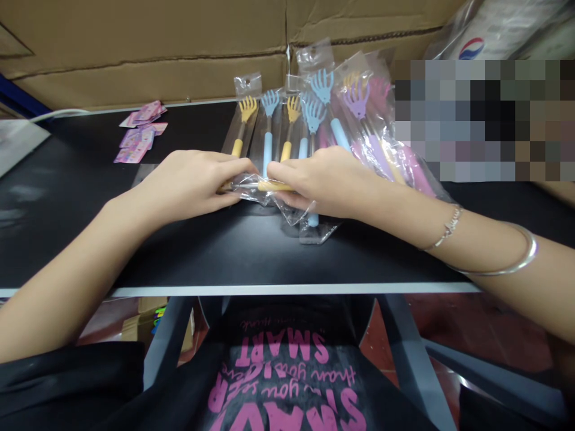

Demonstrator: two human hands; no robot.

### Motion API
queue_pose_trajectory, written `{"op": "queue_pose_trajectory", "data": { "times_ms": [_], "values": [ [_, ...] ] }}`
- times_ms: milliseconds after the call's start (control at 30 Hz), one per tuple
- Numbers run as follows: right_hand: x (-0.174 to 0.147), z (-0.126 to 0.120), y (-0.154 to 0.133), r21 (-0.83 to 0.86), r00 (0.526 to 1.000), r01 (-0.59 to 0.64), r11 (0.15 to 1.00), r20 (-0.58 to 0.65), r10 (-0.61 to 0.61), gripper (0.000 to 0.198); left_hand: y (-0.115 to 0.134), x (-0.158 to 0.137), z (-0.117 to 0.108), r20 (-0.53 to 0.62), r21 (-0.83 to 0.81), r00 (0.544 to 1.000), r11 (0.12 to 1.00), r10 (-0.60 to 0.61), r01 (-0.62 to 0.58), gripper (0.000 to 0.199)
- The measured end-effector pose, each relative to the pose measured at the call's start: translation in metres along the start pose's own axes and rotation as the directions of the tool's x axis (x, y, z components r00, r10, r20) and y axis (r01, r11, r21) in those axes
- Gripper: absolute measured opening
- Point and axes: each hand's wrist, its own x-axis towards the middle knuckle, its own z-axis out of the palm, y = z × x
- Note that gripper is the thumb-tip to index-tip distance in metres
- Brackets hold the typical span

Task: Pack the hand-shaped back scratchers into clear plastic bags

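A yellow-handled back scratcher in a clear plastic sleeve lies crosswise between my two hands, just above the table. My left hand is closed round its left end, so its claw is hidden. Fingers of my right hand pinch the right end by the yellow handle. Behind them several bagged back scratchers lie side by side, among them a yellow one, a light blue one and a purple one. Below my right hand, the end of a blue handle shows in its sleeve.
Small pink and purple printed cards lie at the back left of the black table. Cardboard stands along the back. Plastic-wrapped goods are at the upper right, beside a blurred-out patch. A white cable runs at the left.
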Motion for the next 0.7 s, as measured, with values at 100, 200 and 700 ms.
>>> {"op": "queue_pose_trajectory", "data": {
  "times_ms": [100, 200, 700],
  "values": [
    [0.0001, 0.0000, -0.0001, -0.003, 1.000, -0.003, 1.000, -0.003, 0.003, 0.032, -0.0008, 0.0000, 0.0009, -0.013, -0.046, 1.000, 0.999, -0.008, 0.008, 0.032],
    [0.0003, -0.0007, -0.0004, -0.006, 1.000, -0.004, 1.000, 0.005, 0.004, 0.034, -0.0014, -0.0001, 0.0015, -0.020, -0.084, 1.000, 0.996, -0.019, 0.017, 0.031],
    [0.0010, -0.0009, -0.0010, -0.031, 1.000, -0.002, 1.000, 0.019, 0.003, 0.034, -0.0029, -0.0009, 0.0038, -0.037, -0.081, 0.999, 0.996, -0.026, 0.023, 0.032]
  ]
}}
